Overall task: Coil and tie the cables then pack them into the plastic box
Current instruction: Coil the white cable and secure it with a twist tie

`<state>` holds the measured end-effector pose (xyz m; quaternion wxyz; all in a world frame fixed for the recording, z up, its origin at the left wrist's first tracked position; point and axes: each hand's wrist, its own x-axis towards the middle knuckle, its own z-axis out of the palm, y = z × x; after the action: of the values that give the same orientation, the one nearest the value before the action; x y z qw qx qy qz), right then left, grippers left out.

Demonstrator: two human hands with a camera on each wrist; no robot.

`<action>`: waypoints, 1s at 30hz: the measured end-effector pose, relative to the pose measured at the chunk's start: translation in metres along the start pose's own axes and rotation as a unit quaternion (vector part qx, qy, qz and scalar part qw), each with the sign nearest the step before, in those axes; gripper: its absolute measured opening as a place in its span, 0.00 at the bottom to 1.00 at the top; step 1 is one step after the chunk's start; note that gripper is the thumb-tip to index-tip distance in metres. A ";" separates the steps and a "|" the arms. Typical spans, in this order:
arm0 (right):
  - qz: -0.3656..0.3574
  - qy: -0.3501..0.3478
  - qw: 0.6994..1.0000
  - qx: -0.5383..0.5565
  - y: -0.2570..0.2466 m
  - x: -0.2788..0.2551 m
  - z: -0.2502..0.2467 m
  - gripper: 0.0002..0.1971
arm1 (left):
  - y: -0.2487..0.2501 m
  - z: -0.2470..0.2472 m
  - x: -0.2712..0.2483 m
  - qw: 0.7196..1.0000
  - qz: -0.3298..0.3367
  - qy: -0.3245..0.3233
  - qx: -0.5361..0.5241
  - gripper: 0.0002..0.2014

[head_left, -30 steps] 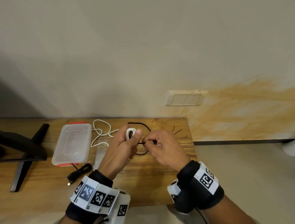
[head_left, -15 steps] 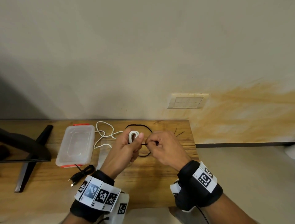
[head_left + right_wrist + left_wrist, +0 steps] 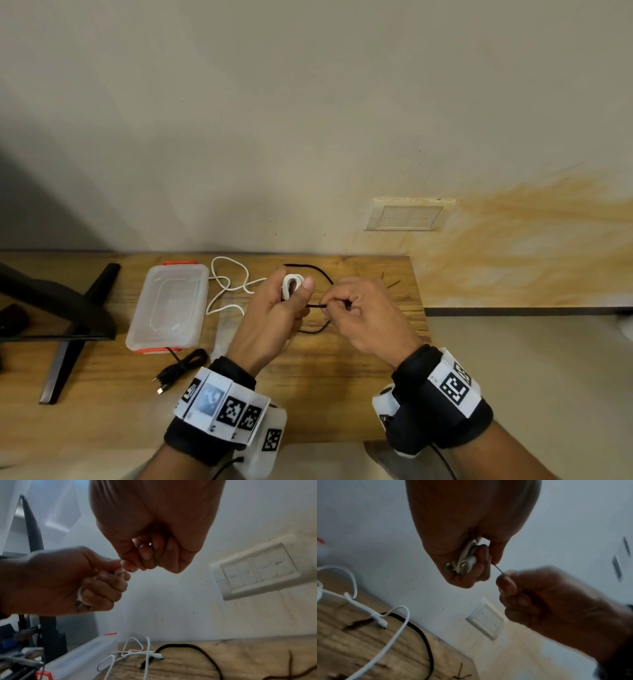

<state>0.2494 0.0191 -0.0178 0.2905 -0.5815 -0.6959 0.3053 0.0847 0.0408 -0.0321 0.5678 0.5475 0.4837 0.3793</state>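
My left hand (image 3: 291, 298) is raised above the table and grips a small coil of white cable (image 3: 292, 283), thumb pressed on its side. The coil's plugs show under the fingers in the left wrist view (image 3: 467, 558). A thin black tie (image 3: 317, 305) runs from that hand to my right hand (image 3: 337, 303), which pinches its end between thumb and forefinger (image 3: 506, 585). The clear plastic box (image 3: 169, 305) with orange latches lies to the left, lid on. A loose white cable (image 3: 226, 291) and a loose black cable (image 3: 308, 266) lie behind the hands.
A bundled black cable (image 3: 185, 366) lies in front of the box. Spare black ties (image 3: 390, 282) lie near the table's back right corner. A black monitor stand (image 3: 68, 308) occupies the left side. The table ends just right of my right hand.
Both hands keep their holds and stay close together above the table. Nothing on the table has moved.
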 end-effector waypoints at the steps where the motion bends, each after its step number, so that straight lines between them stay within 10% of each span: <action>1: -0.001 0.014 1.000 -0.007 0.001 0.000 -0.001 0.13 | 0.003 -0.001 -0.001 0.998 -0.018 -0.024 -0.047 0.15; 17: 0.079 -0.112 0.991 0.004 0.003 -0.011 -0.005 0.16 | -0.005 -0.006 -0.005 0.993 0.042 -0.099 0.042 0.09; 30: 0.107 0.053 0.952 0.282 -0.024 -0.005 0.022 0.19 | 0.000 0.005 -0.004 0.993 0.000 0.091 -0.078 0.08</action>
<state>0.2180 0.0088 -0.0137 0.4448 -0.5622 -0.4991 0.4868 0.0884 0.0357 -0.0321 0.5623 0.4646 0.5021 0.4647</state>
